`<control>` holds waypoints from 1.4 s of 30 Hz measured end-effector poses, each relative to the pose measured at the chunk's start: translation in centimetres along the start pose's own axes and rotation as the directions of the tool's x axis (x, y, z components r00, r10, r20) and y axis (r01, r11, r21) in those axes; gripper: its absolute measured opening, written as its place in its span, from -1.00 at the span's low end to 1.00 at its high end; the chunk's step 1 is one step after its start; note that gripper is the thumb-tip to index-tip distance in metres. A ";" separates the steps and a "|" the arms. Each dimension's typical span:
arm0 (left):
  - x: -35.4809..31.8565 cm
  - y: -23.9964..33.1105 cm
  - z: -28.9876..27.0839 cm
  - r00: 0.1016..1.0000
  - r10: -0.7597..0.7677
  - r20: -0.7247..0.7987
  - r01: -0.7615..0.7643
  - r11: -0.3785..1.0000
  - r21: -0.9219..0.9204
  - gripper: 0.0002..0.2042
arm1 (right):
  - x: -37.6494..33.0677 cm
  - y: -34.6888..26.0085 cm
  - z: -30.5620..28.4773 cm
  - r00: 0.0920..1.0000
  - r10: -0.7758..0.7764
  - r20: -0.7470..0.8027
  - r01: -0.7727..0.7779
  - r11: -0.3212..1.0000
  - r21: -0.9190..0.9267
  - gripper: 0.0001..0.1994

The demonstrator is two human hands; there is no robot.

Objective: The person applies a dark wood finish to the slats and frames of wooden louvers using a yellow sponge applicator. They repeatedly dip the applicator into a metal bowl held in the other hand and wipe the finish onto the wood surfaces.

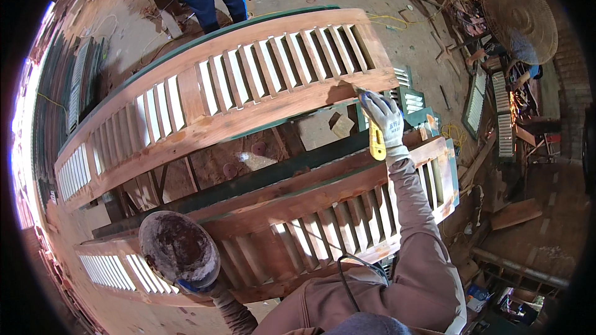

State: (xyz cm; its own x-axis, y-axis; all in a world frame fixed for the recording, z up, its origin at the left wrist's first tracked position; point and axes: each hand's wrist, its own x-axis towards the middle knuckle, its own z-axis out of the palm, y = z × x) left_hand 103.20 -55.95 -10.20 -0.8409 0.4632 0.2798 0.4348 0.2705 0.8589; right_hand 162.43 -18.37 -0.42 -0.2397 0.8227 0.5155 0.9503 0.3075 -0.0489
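Observation:
My right hand (383, 115), in a white and blue work glove, is closed round a yellow utility knife (376, 142). Its tip end points at the near rail of the far louvred wooden shutter (248, 100), close to the right corner and beside a dark patch. At the lower left, my left hand (197, 286) is mostly hidden under a round bowl (179, 249) and grips it from below. Brown paste coats the inside of the bowl, with a pale crust along its edge. Under my arms lies a second louvred shutter (248, 223).
A dark green beam (267, 167) runs between the shutters. Beyond the far shutter stands a person in blue trousers (217, 0). A large fan (520, 18) is at the upper right, near another person and flying sparks. Shutters lean at the left (76, 80), and yellow cord (456, 136) lies at the right.

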 end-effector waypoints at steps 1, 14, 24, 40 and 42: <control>0.1 0.0 0.1 1.000 0.002 0.006 -0.002 1.000 0.003 -0.22 | 0.2 0.7 0.3 0.999 -0.031 0.015 0.031 0.999 0.007 -0.59; 0.7 0.4 -0.4 1.000 -0.011 -0.019 0.012 0.999 0.040 -0.25 | 2.8 1.3 1.4 0.960 -0.225 0.165 0.197 0.966 0.170 -0.58; 0.8 0.7 0.4 1.000 -0.010 -0.012 0.010 0.999 0.036 -0.28 | 2.7 2.3 1.9 0.959 -0.232 0.165 0.189 0.952 0.239 -0.58; 0.8 0.8 -0.3 1.000 -0.021 -0.017 0.022 0.998 0.063 -0.32 | 0.3 7.5 3.2 0.991 -0.069 0.116 0.086 0.984 -0.153 -0.65; 1.1 0.9 -0.1 1.000 -0.024 -0.004 0.024 0.998 0.063 -0.33 | -1.1 7.6 3.2 0.983 -0.079 0.166 0.113 0.972 -0.208 -0.64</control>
State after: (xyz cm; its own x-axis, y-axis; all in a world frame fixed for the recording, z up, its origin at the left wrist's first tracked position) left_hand 102.66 -55.28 -9.11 -0.8524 0.4532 0.2607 0.4338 0.3347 0.8365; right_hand 169.28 -15.37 -4.11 -0.3434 0.8637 0.3689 0.9376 0.2923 0.1884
